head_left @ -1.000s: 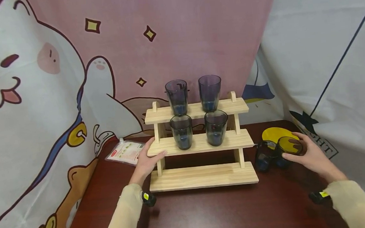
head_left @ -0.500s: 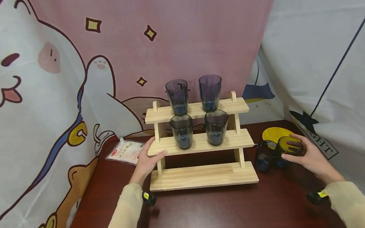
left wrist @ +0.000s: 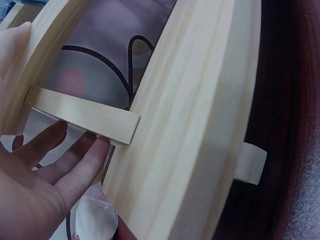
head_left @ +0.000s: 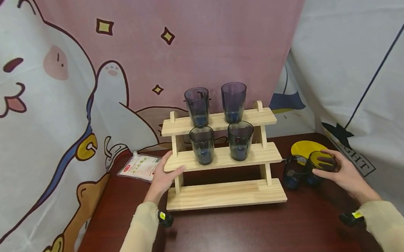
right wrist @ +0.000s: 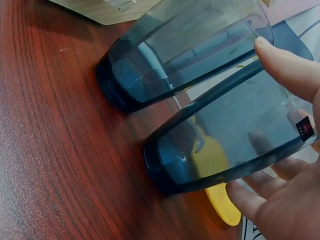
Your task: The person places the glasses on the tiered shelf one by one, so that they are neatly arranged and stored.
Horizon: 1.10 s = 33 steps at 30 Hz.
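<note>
My left hand (head_left: pixel 161 181) grips the left end of the middle plank of a three-tier wooden shelf (head_left: pixel 225 195). In the left wrist view its fingertips (left wrist: pixel 100 145) lie by an upright of the shelf. Two tinted drinking glasses (head_left: pixel 234 101) stand on the top tier, and two more glasses (head_left: pixel 241 140) on the middle one. To the right of the shelf, my right hand (head_left: pixel 344 174) holds a blue-grey glass (right wrist: pixel 225 135) near its rim, thumb on one side and fingers on the other. Close beside it stands another such glass (right wrist: pixel 185 50).
A yellow round thing (head_left: pixel 305 148) lies behind the two glasses at the right. At the back left, a printed clear pouch (head_left: pixel 141 168) with a spout lies on the dark red table (head_left: pixel 214 235). Printed cloth (head_left: pixel 216 34) hangs behind and at both sides.
The right wrist has shifted very slightly left, its hand still on the glass. The left hand, the shelf and the glasses stay where they were.
</note>
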### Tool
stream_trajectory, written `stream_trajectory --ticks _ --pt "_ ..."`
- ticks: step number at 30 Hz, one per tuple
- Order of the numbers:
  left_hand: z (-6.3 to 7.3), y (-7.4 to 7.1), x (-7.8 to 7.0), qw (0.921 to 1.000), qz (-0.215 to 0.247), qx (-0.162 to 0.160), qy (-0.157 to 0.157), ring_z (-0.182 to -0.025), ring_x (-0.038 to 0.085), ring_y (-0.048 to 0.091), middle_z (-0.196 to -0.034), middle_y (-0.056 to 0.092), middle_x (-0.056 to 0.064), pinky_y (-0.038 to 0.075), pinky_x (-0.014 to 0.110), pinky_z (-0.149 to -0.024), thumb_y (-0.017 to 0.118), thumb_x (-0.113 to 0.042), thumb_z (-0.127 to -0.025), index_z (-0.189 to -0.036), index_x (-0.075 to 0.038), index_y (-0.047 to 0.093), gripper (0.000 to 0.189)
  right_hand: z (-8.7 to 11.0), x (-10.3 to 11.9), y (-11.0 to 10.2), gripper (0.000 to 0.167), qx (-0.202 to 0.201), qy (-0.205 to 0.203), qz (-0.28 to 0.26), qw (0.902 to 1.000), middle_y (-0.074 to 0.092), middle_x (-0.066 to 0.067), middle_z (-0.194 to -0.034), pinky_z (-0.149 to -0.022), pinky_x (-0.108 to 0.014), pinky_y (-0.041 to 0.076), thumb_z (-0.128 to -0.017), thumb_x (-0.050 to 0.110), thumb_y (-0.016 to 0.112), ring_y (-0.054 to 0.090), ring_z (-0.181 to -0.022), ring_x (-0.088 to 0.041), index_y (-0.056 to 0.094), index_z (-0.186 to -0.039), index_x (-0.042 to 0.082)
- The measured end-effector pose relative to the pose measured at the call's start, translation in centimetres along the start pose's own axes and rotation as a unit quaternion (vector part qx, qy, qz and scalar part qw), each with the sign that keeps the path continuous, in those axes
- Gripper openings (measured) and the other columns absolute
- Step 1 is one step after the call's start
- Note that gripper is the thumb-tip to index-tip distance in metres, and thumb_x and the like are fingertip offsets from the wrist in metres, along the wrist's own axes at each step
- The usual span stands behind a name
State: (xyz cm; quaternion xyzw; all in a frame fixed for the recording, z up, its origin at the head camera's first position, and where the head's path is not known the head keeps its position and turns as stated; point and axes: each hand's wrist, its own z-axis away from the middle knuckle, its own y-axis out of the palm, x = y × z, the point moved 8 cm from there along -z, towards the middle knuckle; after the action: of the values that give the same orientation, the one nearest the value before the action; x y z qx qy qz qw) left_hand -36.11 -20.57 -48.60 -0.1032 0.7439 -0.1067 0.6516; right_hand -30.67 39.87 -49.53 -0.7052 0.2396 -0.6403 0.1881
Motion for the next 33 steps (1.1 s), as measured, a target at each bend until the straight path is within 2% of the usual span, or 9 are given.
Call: stream_trajectory --ticks 13,17,18,20,21,26,27,31,33 --pt "0.0 -0.1 0.1 1.0 -0.005 -0.002 0.0 -0.152 0.029 0.035 -0.164 0.042 0.005 0.028 0.055 -0.124 0.088 -0.04 -0.087 -0.161 -0.028 0.042 0.088 0.3 -0.5 0.0 0.102 -0.009 0.012 -0.004 0.9999 0.04 -0.035 -0.154 -0.075 -0.005 0.046 -0.092 0.038 0.083 0.044 -0.131 -0.051 0.021 -0.164 0.001" --pt "0.1 -0.1 -0.1 1.0 -0.006 -0.003 0.0 -0.152 0.029 0.036 -0.163 0.042 0.004 0.028 0.055 -0.124 0.088 -0.041 -0.087 -0.161 -0.028 0.042 0.088 0.6 -0.3 -0.2 0.099 -0.02 0.007 0.0 0.9998 0.043 -0.033 -0.151 -0.075 -0.006 0.048 -0.092 0.036 0.084 0.054 -0.119 -0.021 0.025 -0.162 0.001" --pt "0.1 -0.1 -0.1 1.0 -0.007 -0.003 0.0 -0.151 0.029 0.036 -0.163 0.043 0.004 0.029 0.054 -0.124 0.088 -0.041 -0.087 -0.16 -0.028 0.042 0.088 0.7 -0.3 -0.2 0.098 -0.023 0.006 0.0 0.9997 0.043 -0.033 -0.151 -0.075 -0.006 0.048 -0.092 0.036 0.085 0.053 -0.116 -0.014 0.026 -0.162 0.001" --pt "0.1 -0.2 -0.1 1.0 -0.007 -0.003 -0.001 -0.151 0.028 0.036 -0.163 0.043 0.004 0.029 0.054 -0.124 0.088 -0.04 -0.087 -0.161 -0.028 0.042 0.088 0.9 -0.3 -0.3 0.098 -0.028 0.007 0.001 0.9996 0.043 -0.032 -0.15 -0.075 -0.006 0.049 -0.091 0.036 0.085 0.05 -0.113 -0.006 0.026 -0.162 0.0" --pt "0.1 -0.2 -0.1 1.0 -0.007 -0.003 -0.001 -0.151 0.028 0.036 -0.163 0.043 0.004 0.029 0.054 -0.124 0.088 -0.04 -0.087 -0.161 -0.028 0.042 0.088 1.0 -0.3 -0.3 0.098 -0.03 0.008 0.001 0.9995 0.043 -0.033 -0.151 -0.075 -0.006 0.049 -0.091 0.036 0.085 0.05 -0.113 -0.006 0.026 -0.162 0.001" --pt "0.1 -0.1 0.0 0.9999 -0.01 -0.001 -0.006 -0.151 0.028 0.036 -0.163 0.043 0.004 0.029 0.053 -0.124 0.088 -0.04 -0.087 -0.161 -0.028 0.041 0.088 1.4 -0.9 -0.5 0.096 -0.04 0.024 -0.004 0.9989 0.034 -0.032 -0.157 -0.075 -0.005 0.045 -0.093 0.036 0.083 0.044 -0.126 -0.03 0.026 -0.163 0.004" --pt "0.1 -0.1 0.0 0.9999 -0.01 -0.001 -0.006 -0.152 0.028 0.036 -0.163 0.042 0.004 0.028 0.054 -0.125 0.088 -0.041 -0.087 -0.162 -0.027 0.041 0.089 1.5 -0.9 -0.7 0.094 -0.044 0.025 -0.009 0.9987 0.034 -0.031 -0.156 -0.075 -0.006 0.045 -0.094 0.036 0.082 0.044 -0.126 -0.029 0.027 -0.163 0.006" --pt "0.1 -0.1 0.0 0.9999 -0.007 -0.001 -0.008 -0.153 0.028 0.034 -0.165 0.041 0.004 0.027 0.054 -0.125 0.088 -0.041 -0.087 -0.162 -0.025 0.04 0.09 1.9 -0.5 -1.3 0.077 -0.059 0.01 -0.049 0.997 0.053 -0.003 -0.14 -0.076 -0.009 0.051 -0.094 0.024 0.083 0.053 -0.115 -0.009 0.038 -0.157 0.015" --pt "0.0 -0.1 0.0 1.0 -0.005 -0.001 -0.008 -0.153 0.028 0.034 -0.165 0.041 0.004 0.027 0.053 -0.125 0.088 -0.041 -0.087 -0.162 -0.025 0.04 0.091 2.2 0.1 -1.8 0.07 -0.065 -0.004 -0.071 0.9953 0.056 0.015 -0.128 -0.076 -0.009 0.052 -0.094 0.016 0.082 0.055 -0.109 0.003 0.043 -0.151 0.02"
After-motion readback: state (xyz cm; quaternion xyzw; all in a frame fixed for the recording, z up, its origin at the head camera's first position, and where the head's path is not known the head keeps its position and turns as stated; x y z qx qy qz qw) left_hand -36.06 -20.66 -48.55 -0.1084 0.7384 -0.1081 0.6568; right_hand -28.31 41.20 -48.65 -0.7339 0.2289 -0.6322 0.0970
